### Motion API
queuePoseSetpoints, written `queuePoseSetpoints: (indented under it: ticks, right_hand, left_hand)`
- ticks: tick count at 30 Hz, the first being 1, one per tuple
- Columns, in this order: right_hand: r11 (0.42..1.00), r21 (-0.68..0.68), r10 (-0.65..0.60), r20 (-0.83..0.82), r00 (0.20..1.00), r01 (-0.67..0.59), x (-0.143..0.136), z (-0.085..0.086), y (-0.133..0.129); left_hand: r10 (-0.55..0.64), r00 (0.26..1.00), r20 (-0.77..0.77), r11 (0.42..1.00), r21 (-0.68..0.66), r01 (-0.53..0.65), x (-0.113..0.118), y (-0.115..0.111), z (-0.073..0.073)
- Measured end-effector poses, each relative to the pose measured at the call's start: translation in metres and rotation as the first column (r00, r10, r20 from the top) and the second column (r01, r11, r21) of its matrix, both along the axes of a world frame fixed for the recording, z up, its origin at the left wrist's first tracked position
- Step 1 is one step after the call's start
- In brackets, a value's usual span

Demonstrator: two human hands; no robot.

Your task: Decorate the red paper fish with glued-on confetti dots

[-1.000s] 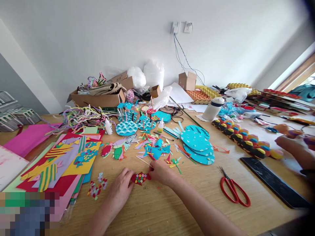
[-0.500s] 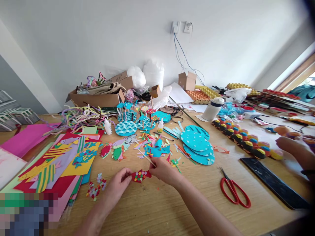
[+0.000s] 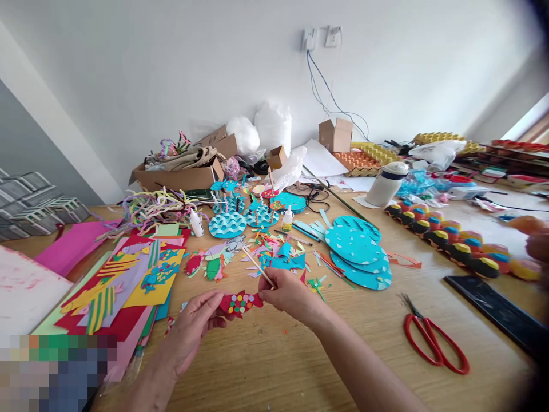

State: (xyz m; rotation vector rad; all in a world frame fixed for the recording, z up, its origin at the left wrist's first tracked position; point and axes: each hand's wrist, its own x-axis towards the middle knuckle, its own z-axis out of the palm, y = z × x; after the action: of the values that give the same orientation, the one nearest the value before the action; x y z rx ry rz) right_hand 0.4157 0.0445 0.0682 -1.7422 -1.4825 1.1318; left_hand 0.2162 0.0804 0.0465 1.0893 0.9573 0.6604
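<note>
A red paper fish covered with coloured dots is stretched between my hands, just above the table. My left hand pinches its left end between thumb and fingers. At the tail, my right hand closes its fingertips, and a thin pale stick also sticks out of that grip, slanting up to the left. Beyond my hands lie several cut paper fish and a heap of coloured paper scraps. Small paper bits near my left wrist are partly hidden by it.
Red-handled scissors lie on the right, beside a black phone-like slab. Blue paper discs are stacked at centre right. Two glue bottles stand among the crafts. Coloured sheets spread leftward. Another person's hand is at the right edge.
The view has turned slightly left, so things appear shifted right. My left hand has tilted and its fingers now reach beneath the fish. Both hands keep their hold.
</note>
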Motion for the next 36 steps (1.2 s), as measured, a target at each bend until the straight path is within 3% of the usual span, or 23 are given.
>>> queuePoseSetpoints:
  ticks: [3, 7, 11, 16, 24, 32, 36]
  right_hand:
    - [1.0, -0.009, -0.001, 0.019, 1.0, 0.001, -0.002, 0.003, 0.002]
    - [1.0, 0.008, -0.007, 0.003, 1.0, 0.007, -0.003, 0.0, 0.004]
    - [1.0, -0.009, -0.027, -0.144, 0.989, 0.026, -0.003, -0.007, 0.005]
    - [0.995, -0.036, -0.096, -0.424, 0.9, 0.089, 0.0, -0.013, 0.004]
    - [0.993, -0.116, -0.073, -0.456, 0.887, 0.022, -0.012, -0.016, -0.002]
    - [0.992, -0.111, -0.016, -0.561, 0.828, -0.056, -0.017, -0.02, -0.001]
    - [0.995, -0.09, -0.015, -0.622, 0.783, -0.052, -0.017, -0.017, -0.003]
  left_hand:
    - [-0.073, 0.997, 0.031, 0.997, -0.036, 0.074, 0.0, 0.001, 0.002]
    - [-0.072, 0.996, 0.047, 0.992, -0.098, 0.076, 0.003, 0.002, 0.004]
    - [-0.036, 0.997, 0.071, 0.99, -0.13, 0.045, 0.006, 0.003, 0.006]
    - [0.006, 0.996, 0.094, 0.99, -0.14, 0.008, 0.009, 0.005, 0.009]
    - [0.06, 0.988, 0.142, 0.988, -0.151, -0.038, 0.011, 0.005, 0.009]
    - [0.097, 0.987, 0.125, 0.986, -0.148, -0.078, 0.002, 0.004, 0.003]
    - [0.098, 0.993, 0.069, 0.991, -0.102, -0.09, -0.021, 0.02, 0.017]
